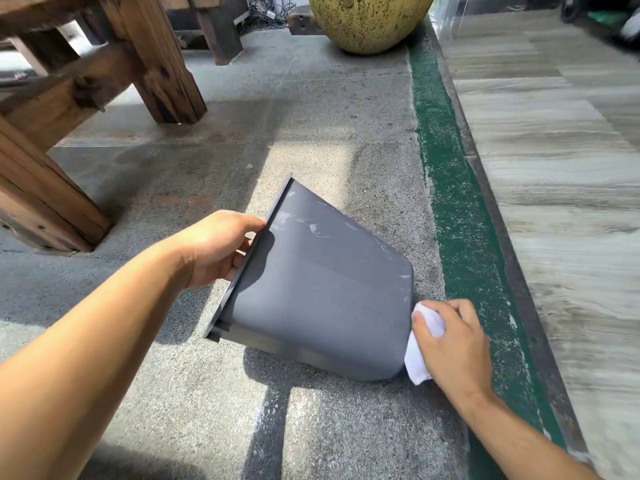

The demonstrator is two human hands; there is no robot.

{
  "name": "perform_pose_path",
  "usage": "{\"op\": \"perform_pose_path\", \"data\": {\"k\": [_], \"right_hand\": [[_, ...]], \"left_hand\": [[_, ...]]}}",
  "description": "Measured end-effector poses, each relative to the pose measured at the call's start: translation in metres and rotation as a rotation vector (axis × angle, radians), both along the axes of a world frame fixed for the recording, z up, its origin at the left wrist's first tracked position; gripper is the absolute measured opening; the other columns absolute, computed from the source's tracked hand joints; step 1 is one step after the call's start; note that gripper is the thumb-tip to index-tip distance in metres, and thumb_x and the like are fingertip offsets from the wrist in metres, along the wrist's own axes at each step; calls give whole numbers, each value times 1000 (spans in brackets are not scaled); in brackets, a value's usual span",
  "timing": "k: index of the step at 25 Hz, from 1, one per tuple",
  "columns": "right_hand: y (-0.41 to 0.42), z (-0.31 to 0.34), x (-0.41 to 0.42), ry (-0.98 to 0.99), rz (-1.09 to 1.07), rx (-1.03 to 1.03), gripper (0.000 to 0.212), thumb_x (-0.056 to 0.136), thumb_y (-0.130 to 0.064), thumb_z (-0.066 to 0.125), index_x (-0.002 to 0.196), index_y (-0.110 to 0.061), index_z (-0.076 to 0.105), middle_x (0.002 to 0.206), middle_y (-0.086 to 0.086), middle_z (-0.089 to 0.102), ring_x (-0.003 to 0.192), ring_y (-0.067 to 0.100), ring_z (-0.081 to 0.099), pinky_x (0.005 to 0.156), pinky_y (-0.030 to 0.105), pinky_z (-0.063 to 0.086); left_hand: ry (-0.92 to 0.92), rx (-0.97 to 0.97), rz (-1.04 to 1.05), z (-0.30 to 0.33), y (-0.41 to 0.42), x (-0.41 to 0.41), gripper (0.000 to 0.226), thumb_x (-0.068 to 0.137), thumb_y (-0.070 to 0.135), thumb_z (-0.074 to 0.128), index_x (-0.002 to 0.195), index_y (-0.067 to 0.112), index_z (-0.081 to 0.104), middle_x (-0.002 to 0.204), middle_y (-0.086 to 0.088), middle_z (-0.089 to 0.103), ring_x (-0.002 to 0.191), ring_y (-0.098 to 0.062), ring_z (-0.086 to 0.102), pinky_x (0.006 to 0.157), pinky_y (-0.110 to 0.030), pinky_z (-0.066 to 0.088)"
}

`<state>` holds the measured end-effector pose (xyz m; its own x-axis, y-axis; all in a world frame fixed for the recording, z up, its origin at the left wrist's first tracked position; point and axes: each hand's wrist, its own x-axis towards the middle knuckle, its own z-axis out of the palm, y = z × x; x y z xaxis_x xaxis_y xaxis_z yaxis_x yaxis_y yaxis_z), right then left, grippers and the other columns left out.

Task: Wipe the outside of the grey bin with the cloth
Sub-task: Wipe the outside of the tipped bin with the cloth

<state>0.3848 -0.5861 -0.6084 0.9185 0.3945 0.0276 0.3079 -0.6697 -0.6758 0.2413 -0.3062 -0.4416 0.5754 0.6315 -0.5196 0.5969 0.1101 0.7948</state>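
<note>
The grey bin (318, 289) is laid on its side on the concrete floor (311, 116), beside the green strip (460, 237). Its rim is gripped by the left hand (214, 247). A white cloth (420, 344) is pressed against its base by the right hand (453, 344), fingers curled around it.

Left hand (218, 247): forearm extended forward, fingers and thumb curled in a grip (knuckles up). Right hand (450, 341): forearm angled in from lower right, fingers bent, pressing, back of hand uppermost.

Bin (318, 289) opening, base hidden; cloth (420, 355) partly under grip (450, 341).
</note>
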Motion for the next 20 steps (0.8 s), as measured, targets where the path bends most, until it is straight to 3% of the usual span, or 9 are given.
{"op": "perform_pose_path", "data": {"k": [3,7,10,14,17,20], "right_hand": [[40,38,-3,-70,96,170,24,85,-40,70,108,-33,73,112,-10,53,94,20,63,83,35,51],[104,82,-47,-242,452,313,26,83,-42,68,106,-29,72,111,-5,57,90,22,64,74,34,55],[145,97,-72,-390,613,284,28,85,-34,69,109,-19,73,110,6,60,93,30,64,69,38,56],[175,101,-63,-354,628,256,29,86,-29,67,110,-15,73,107,9,57,97,33,61,76,44,56],[184,100,-44,-318,587,260,29,88,-29,66,112,-16,74,110,8,58,100,31,61,83,43,55],[177,92,-26,-284,455,199,30,91,-32,64,113,-15,74,115,6,57,102,30,62,85,40,53]], "left_hand": [[9,-1,-4,-1,2,-4,26,105,22,46,84,15,59,62,-4,53,40,-14,48,38,-21,40],[-57,-42,120,-6,2,-2,35,103,26,49,70,17,52,58,-4,48,42,-15,44,44,-22,35],[-98,-122,160,-8,0,1,31,106,31,43,84,15,57,57,-8,56,39,-18,50,38,-21,41],[-90,-83,110,-11,4,-1,22,104,23,45,97,19,66,75,-7,57,57,-18,49,52,-29,40],[-100,-74,54,-12,2,1,29,104,17,45,120,12,68,77,-5,61,52,-13,55,43,-21,46],[-110,-36,102,-11,1,7,24,102,11,53,122,10,66,76,-6,61,47,-12,53,44,-22,46]]}}
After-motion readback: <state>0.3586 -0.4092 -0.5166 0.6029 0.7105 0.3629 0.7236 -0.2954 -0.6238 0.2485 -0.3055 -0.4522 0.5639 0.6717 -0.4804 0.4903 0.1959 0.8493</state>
